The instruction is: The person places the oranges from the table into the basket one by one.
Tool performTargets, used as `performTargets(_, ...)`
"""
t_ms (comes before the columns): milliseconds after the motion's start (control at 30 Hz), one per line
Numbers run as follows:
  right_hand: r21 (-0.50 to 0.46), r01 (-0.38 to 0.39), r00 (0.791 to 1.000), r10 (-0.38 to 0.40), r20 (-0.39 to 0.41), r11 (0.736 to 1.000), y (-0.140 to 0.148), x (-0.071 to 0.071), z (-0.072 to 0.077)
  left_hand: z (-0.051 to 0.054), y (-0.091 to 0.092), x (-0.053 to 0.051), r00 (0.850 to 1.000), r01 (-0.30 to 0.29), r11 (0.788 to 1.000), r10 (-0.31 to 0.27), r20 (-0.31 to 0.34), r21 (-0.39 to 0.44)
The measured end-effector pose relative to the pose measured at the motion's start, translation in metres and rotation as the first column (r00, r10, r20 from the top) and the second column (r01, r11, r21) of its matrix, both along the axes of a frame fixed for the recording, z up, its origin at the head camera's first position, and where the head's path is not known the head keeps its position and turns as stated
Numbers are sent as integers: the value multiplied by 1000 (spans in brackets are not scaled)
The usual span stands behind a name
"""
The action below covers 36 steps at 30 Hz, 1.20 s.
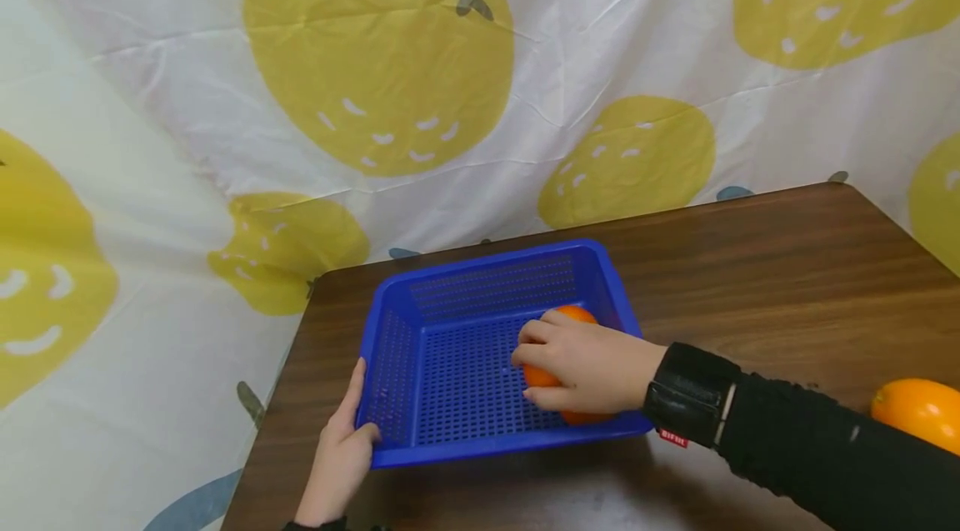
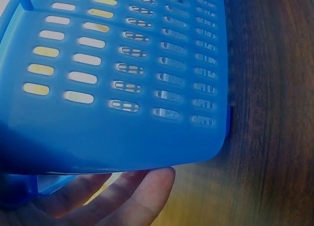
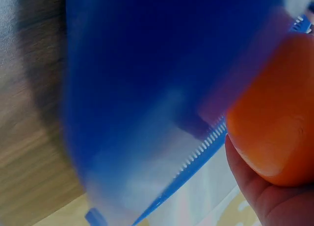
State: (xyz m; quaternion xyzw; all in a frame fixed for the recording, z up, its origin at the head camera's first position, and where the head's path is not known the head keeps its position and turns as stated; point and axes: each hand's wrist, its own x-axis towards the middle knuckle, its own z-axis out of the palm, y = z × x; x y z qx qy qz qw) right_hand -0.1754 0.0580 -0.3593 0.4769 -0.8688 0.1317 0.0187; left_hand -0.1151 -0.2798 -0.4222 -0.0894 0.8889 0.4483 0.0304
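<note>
A blue plastic basket with slotted walls and floor is on the brown table. My left hand grips its left rim, thumb on the inner side; in the left wrist view the fingers lie against the basket's edge. Inside the basket's right side, my right hand curls over an orange. The right wrist view shows this orange against the palm and a finger. More orange skin shows above and below the hand; how many fruits lie there is hidden.
Another orange rests on the table at the right, partly behind the right sleeve. A white cloth with yellow fruit prints hangs behind the table.
</note>
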Motion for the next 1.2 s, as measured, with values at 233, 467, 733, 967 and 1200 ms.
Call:
performTargets(233, 18, -13, 999, 12, 46, 1000, -10, -1, 18, 0, -2, 1, 1000, 7, 1000, -7, 3, -3)
performTargets(467, 56, -29, 993, 22, 116, 998, -29, -8, 22, -2, -3, 1, 1000, 17, 1000, -17, -7, -2)
performTargets(733, 136, 3, 982, -28, 186, 991, -40, -14, 9, -1, 1, 2, 999, 24, 1000, -24, -24, 20)
performTargets(967, 163, 12, 978, -45, 202, 987, -44, -16, 1, 1, 0, 0, 999, 34, 999, -34, -31, 6)
performTargets(1200, 249, 2, 989, -39, 145, 969, -56, -15, -7, 0, -3, 1, 1000, 21, 1000, -21, -12, -4)
